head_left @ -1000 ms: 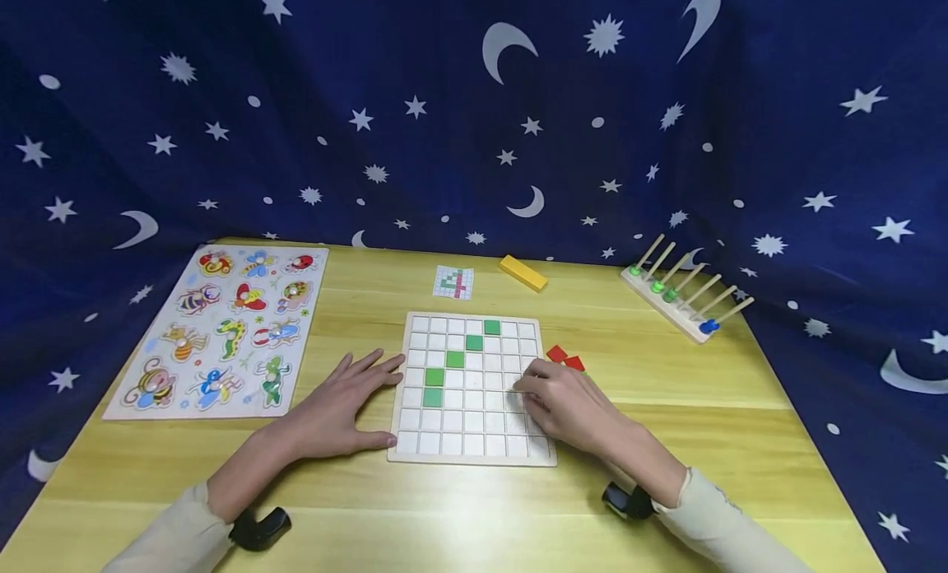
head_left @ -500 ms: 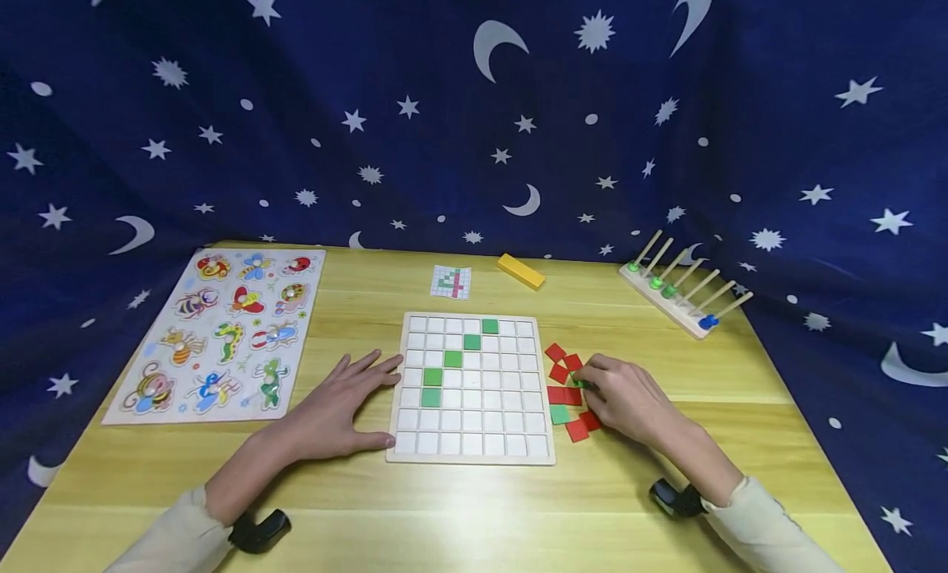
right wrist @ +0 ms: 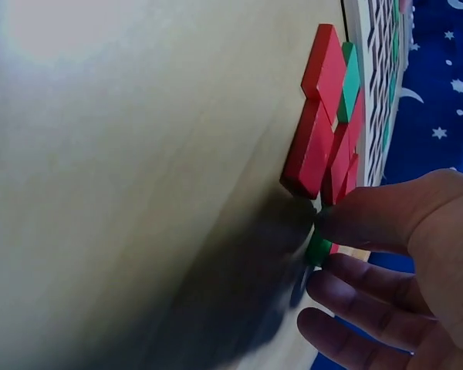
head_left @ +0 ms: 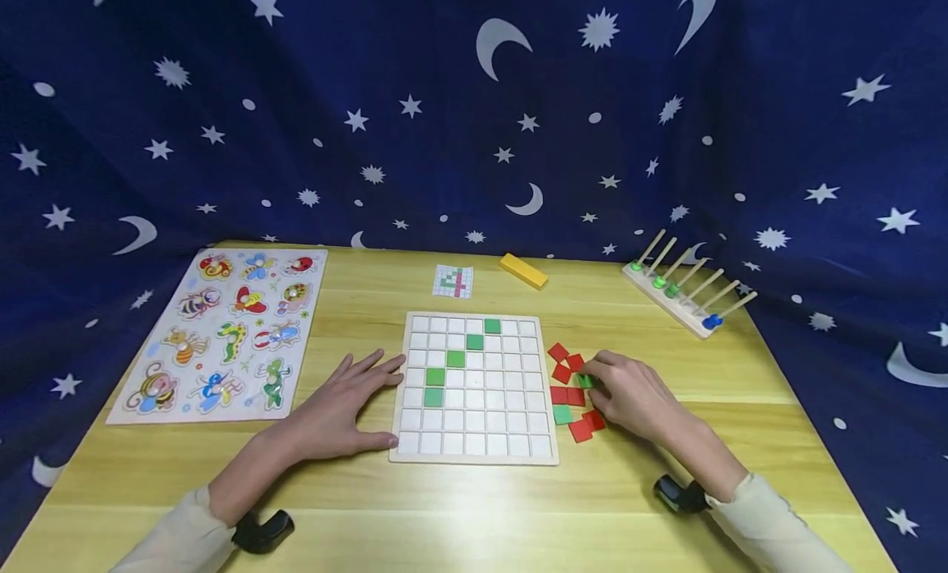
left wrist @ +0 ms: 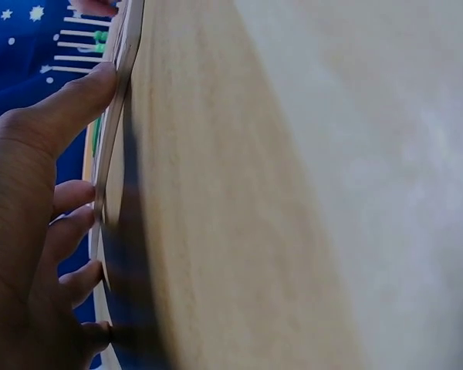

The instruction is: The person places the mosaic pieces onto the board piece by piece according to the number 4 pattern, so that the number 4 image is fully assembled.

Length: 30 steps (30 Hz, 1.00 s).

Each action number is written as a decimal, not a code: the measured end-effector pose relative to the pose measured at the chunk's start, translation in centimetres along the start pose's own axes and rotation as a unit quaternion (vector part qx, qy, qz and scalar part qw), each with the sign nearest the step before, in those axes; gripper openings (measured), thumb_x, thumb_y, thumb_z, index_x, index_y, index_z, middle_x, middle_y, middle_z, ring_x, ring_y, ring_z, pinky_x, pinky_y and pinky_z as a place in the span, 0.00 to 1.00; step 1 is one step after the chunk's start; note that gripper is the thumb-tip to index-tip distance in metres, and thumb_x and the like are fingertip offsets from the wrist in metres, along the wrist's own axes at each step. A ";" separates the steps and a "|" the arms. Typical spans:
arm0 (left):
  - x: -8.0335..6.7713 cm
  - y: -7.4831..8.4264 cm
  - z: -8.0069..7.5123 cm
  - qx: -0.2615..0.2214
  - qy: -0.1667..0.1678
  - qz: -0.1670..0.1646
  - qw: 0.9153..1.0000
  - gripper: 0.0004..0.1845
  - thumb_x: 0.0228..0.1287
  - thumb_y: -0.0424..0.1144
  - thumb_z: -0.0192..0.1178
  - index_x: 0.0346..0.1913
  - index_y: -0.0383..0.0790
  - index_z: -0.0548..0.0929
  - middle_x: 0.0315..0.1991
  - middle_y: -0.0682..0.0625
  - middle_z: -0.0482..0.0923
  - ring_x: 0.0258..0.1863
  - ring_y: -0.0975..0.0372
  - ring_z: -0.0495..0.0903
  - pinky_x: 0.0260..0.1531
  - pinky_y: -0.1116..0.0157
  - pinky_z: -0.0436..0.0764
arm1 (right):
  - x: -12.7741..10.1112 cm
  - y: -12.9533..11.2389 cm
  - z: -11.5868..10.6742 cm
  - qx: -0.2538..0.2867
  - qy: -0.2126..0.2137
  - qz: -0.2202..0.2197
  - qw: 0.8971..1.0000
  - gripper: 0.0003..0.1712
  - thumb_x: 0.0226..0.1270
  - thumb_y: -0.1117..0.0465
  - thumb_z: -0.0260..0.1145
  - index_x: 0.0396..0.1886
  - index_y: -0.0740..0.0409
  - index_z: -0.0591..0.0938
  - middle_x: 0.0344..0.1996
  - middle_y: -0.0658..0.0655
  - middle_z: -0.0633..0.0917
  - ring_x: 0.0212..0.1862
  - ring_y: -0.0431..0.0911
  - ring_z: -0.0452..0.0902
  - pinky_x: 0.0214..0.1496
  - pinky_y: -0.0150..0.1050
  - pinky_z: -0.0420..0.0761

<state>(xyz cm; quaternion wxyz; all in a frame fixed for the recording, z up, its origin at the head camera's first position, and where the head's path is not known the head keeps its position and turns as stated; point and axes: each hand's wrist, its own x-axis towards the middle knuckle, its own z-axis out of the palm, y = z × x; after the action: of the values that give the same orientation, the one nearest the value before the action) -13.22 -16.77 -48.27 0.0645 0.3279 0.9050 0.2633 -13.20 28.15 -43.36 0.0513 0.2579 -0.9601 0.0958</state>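
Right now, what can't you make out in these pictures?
- Green tile: head view, mostly hidden under the right hand; right wrist view blurs it.
- Pattern card: head view, too small to read.
- Board: left wrist view, seen edge-on beside the left hand; its squares don't show.

The grid board (head_left: 474, 388) lies in the middle of the table (head_left: 459, 507). The left hand (head_left: 333, 404) rests flat just left of it. The loose tiles (head_left: 572, 392) lie just right of it, under the right hand (head_left: 629, 396). The animal puzzle (head_left: 222, 330) lies far left. Behind the board are the small card (head_left: 453, 281) and the block (head_left: 522, 271). The peg rack (head_left: 685, 297) sits at the far right.
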 end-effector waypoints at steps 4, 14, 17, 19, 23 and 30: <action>0.0 0.0 0.0 0.001 0.001 0.003 1.000 0.46 0.54 0.68 0.68 0.71 0.46 0.72 0.79 0.58 0.53 0.78 0.53 0.48 0.75 0.43 0.40 | -0.3 0.0 0.0 0.001 -0.001 0.003 1.000 0.14 0.51 0.70 0.74 0.40 0.60 0.88 0.33 0.53 0.83 0.28 0.43 0.74 0.28 0.41 0.80; -0.1 0.0 0.1 -0.001 0.002 0.000 1.000 0.45 0.53 0.68 0.68 0.71 0.47 0.72 0.78 0.58 0.53 0.78 0.53 0.48 0.75 0.43 0.40 | -0.6 0.4 0.0 0.005 0.013 0.005 1.000 0.13 0.48 0.71 0.73 0.37 0.59 0.88 0.34 0.53 0.83 0.28 0.42 0.73 0.27 0.40 0.78; -0.2 0.0 0.2 -0.007 0.002 -0.001 1.000 0.46 0.53 0.68 0.68 0.70 0.46 0.73 0.78 0.58 0.53 0.78 0.53 0.48 0.75 0.43 0.40 | -0.6 0.5 0.2 0.003 0.016 0.003 1.000 0.13 0.48 0.71 0.73 0.37 0.60 0.88 0.34 0.53 0.83 0.30 0.44 0.76 0.28 0.42 0.80; -0.2 0.1 0.2 -0.009 0.002 -0.001 1.000 0.46 0.53 0.68 0.68 0.70 0.46 0.73 0.78 0.58 0.53 0.78 0.53 0.48 0.75 0.43 0.40 | -0.6 0.5 0.3 0.001 0.016 0.003 1.000 0.13 0.48 0.71 0.73 0.36 0.60 0.88 0.35 0.53 0.84 0.32 0.46 0.78 0.30 0.44 0.82; -0.2 0.0 0.2 -0.007 0.005 0.001 1.000 0.46 0.53 0.68 0.68 0.71 0.47 0.72 0.78 0.57 0.54 0.78 0.52 0.48 0.75 0.43 0.40 | -0.7 0.6 0.1 -0.003 0.005 0.013 1.000 0.13 0.47 0.71 0.72 0.36 0.59 0.87 0.34 0.53 0.84 0.33 0.46 0.78 0.31 0.45 0.82; -0.2 0.0 0.1 -0.005 0.005 0.003 1.000 0.46 0.53 0.69 0.68 0.71 0.47 0.72 0.78 0.58 0.53 0.78 0.52 0.48 0.74 0.43 0.41 | -0.7 0.6 -0.4 -0.005 -0.009 0.033 0.999 0.12 0.48 0.70 0.74 0.36 0.59 0.87 0.29 0.50 0.80 0.24 0.41 0.70 0.25 0.39 0.76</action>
<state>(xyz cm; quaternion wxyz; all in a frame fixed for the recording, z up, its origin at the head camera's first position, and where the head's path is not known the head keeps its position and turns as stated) -13.05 -16.81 -48.36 0.0607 0.3288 0.9030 0.2698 -12.88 29.11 -43.15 0.0408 0.2269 -0.9688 0.0907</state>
